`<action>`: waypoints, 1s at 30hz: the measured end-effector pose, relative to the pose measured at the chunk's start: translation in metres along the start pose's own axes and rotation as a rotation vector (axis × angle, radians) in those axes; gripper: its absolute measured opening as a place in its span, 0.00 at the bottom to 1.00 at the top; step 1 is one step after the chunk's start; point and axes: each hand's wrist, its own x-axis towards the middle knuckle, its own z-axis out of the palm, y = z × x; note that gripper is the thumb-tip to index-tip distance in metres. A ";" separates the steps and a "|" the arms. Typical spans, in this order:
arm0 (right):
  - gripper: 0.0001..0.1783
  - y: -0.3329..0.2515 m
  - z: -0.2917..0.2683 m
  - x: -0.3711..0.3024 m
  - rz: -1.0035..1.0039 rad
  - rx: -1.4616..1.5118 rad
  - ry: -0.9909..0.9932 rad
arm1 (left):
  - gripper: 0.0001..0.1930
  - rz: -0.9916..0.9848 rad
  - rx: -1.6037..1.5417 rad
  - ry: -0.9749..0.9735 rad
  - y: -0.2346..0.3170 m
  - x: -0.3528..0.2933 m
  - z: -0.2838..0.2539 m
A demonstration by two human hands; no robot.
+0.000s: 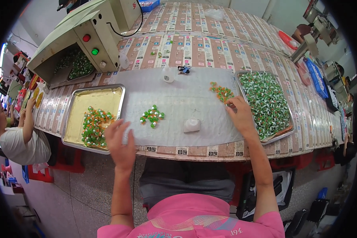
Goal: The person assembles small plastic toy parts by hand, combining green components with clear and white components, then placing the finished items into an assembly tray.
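Observation:
My left hand hovers at the right edge of a metal tray lined with yellowish sheet, fingers apart and holding nothing I can see. A heap of small green, white and orange pieces lies in that tray. My right hand is closed, its fingertips pinched at the edge of a loose cluster of orange and green pieces; what is between them is too small to make out. Another small cluster of green and white pieces sits on the white sheet between my hands.
To the right stands a tray full of green-and-white pieces. A white block, a small white bottle and a dark blue object rest on the sheet. A beige machine stands far left; a co-worker sits beyond the left tray.

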 end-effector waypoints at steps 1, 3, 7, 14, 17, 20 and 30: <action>0.15 -0.002 0.000 0.000 0.032 0.076 -0.026 | 0.16 -0.006 -0.083 -0.056 0.008 -0.002 0.006; 0.14 -0.003 -0.001 -0.003 -0.016 0.066 -0.038 | 0.17 -0.012 -0.117 -0.104 0.015 -0.005 0.017; 0.12 -0.014 0.002 -0.003 -0.056 0.047 -0.062 | 0.19 -0.043 -0.122 -0.126 0.010 -0.005 0.020; 0.09 -0.018 -0.002 -0.009 -0.215 -0.151 0.070 | 0.21 -0.108 -0.161 -0.156 -0.004 -0.003 0.029; 0.08 -0.024 -0.003 -0.017 -0.151 -0.038 0.050 | 0.16 -0.114 -0.145 -0.182 -0.004 -0.001 0.032; 0.07 -0.044 -0.009 -0.032 -0.022 0.161 0.050 | 0.12 -0.105 -0.135 -0.215 0.000 0.002 0.034; 0.10 -0.079 -0.003 -0.053 0.401 0.928 -0.256 | 0.15 -0.228 -0.467 -0.245 0.009 -0.004 0.023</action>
